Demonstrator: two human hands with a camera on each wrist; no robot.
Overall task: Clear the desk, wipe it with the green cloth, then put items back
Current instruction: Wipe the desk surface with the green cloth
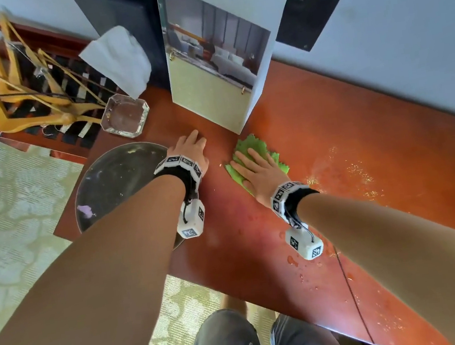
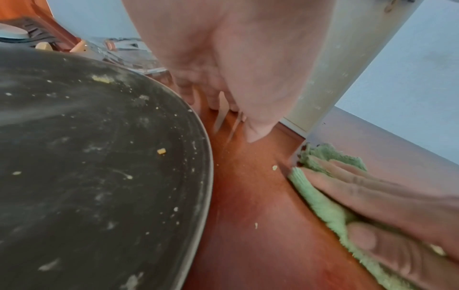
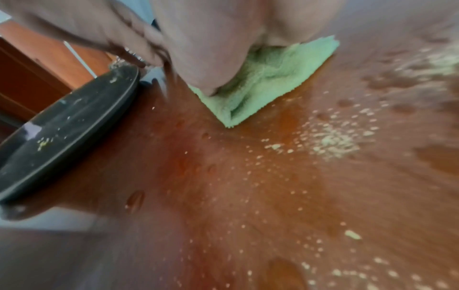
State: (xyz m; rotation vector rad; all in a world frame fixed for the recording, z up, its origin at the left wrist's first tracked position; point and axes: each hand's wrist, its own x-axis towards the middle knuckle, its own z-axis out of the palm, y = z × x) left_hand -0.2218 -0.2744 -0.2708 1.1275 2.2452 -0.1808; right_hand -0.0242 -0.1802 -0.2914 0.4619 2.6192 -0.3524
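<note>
- Green fuzzy cloth (image 1: 255, 150) on reddish wooden desk (image 1: 332, 133), beside mirror box's corner
- right hand (image 1: 258, 172) flat on cloth, fingers spread
- left hand (image 1: 192, 151) fingers straight, resting on desk near left edge, beside round dark tray (image 1: 115, 183)

- No words, brand names, numbers or signs can be read in any view.
- The wrist bands (image 1: 179, 164) and the white blocks (image 1: 192, 223) hanging from them carry black-and-white square marker patterns, which are coded shapes and not letters.
- The standing card (image 1: 213, 65) on the desk (image 1: 330, 115) shows a photo of a room, with no legible caption.
</note>
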